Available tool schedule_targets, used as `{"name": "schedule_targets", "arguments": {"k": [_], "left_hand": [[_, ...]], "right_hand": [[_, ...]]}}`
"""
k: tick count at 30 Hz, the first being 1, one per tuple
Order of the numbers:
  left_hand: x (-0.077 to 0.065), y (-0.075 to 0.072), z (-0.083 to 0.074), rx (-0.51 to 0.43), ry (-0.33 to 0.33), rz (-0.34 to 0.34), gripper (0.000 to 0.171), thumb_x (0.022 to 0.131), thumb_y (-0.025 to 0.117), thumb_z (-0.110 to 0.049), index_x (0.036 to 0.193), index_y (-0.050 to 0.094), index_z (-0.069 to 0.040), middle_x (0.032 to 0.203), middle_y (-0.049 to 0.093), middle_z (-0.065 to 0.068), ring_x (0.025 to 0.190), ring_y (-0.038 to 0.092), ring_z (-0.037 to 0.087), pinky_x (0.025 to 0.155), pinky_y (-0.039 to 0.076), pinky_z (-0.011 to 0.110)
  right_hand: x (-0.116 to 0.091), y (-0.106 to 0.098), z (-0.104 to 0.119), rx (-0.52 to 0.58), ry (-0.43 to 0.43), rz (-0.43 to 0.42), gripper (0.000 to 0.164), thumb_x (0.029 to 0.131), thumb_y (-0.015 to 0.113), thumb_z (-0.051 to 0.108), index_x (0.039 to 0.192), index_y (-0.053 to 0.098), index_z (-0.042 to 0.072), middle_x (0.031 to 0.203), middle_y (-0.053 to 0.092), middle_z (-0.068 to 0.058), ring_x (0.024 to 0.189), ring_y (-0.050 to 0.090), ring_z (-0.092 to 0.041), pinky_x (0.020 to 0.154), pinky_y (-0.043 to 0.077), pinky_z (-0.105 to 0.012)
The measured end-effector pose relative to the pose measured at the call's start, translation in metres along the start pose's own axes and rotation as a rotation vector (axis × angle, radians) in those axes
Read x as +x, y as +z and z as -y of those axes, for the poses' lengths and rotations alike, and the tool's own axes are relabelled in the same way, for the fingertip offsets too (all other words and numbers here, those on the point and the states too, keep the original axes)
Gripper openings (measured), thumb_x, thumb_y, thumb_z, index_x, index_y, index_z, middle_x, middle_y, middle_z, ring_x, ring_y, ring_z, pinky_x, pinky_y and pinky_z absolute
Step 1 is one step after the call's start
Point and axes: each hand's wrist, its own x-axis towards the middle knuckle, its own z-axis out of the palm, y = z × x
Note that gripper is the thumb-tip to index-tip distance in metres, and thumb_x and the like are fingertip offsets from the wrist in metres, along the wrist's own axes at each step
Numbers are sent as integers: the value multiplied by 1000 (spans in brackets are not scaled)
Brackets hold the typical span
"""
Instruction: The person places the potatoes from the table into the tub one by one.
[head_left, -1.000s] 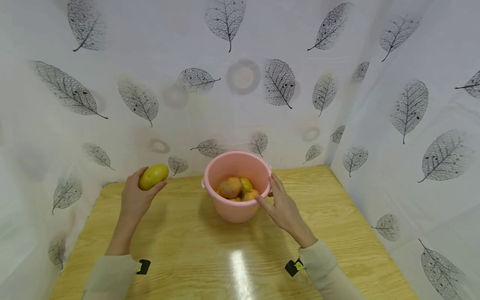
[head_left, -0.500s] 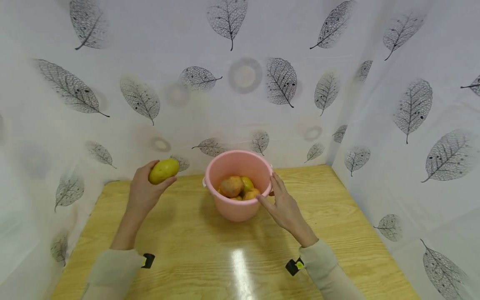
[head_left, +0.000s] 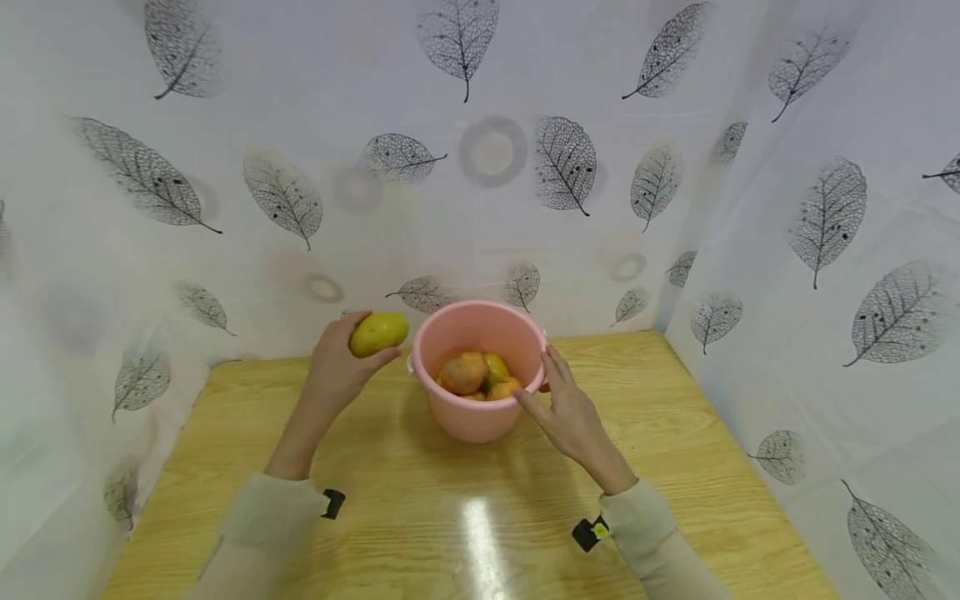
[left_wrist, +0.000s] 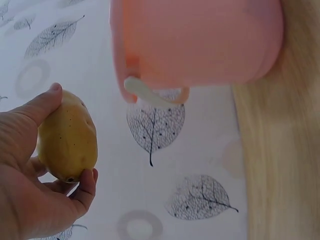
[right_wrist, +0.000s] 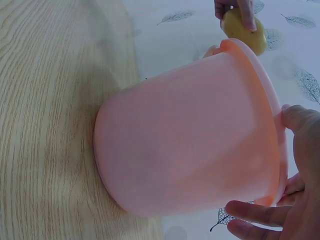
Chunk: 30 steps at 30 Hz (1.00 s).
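My left hand (head_left: 337, 364) grips a yellow oval fruit or vegetable (head_left: 379, 334), held in the air just left of the pink bucket (head_left: 474, 419). The left wrist view shows small dents and dark specks on this yellow piece (left_wrist: 70, 137), with thumb and fingertips at its ends. On the bucket's right side, my right hand (head_left: 573, 423) holds the rim, thumb toward the front and fingers spread along the outside. Inside the bucket lie several pieces of produce: an orange-brown one (head_left: 464, 372) on top, a yellow-green one (head_left: 495, 367) and an orange one (head_left: 503, 389).
The bucket stands upright on a wood-grain table (head_left: 405, 533). A pale handle (left_wrist: 152, 95) hangs at its left side. White sheets with grey leaf prints (head_left: 566, 162) rise behind the table and along its sides.
My left hand has carried the yellow piece to the right, from well left of the bucket to close beside its rim. My right hand and the bucket have stayed in place.
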Motion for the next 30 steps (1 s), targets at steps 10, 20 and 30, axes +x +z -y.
{"name": "schedule_targets", "arguments": {"k": [10, 20, 30], "left_hand": [[7, 31, -28, -33, 9, 74, 79, 88, 83, -41, 151, 48, -7, 139, 50, 19, 116, 51, 36, 96, 49, 54], [6, 60, -52, 26, 42, 131, 81, 87, 84, -42, 152, 48, -9, 138, 52, 17, 120, 53, 35, 102, 49, 56], [5, 83, -55, 6, 112, 143, 83, 82, 89, -39, 151, 51, -13, 145, 54, 10, 123, 55, 32, 102, 50, 54]], "right_hand": [[-1, -2, 0, -1, 1, 4, 83, 103, 58, 50, 164, 22, 7, 170, 21, -13, 112, 64, -31, 80, 57, -48], [0, -1, 0, -6, -3, 6, 83, 104, 58, 50, 164, 21, 6, 169, 21, -13, 111, 64, -27, 80, 58, -48], [-1, -1, 0, -1, 3, 10, 83, 104, 57, 49, 165, 20, 6, 169, 21, -13, 111, 64, -27, 80, 58, -47]]}}
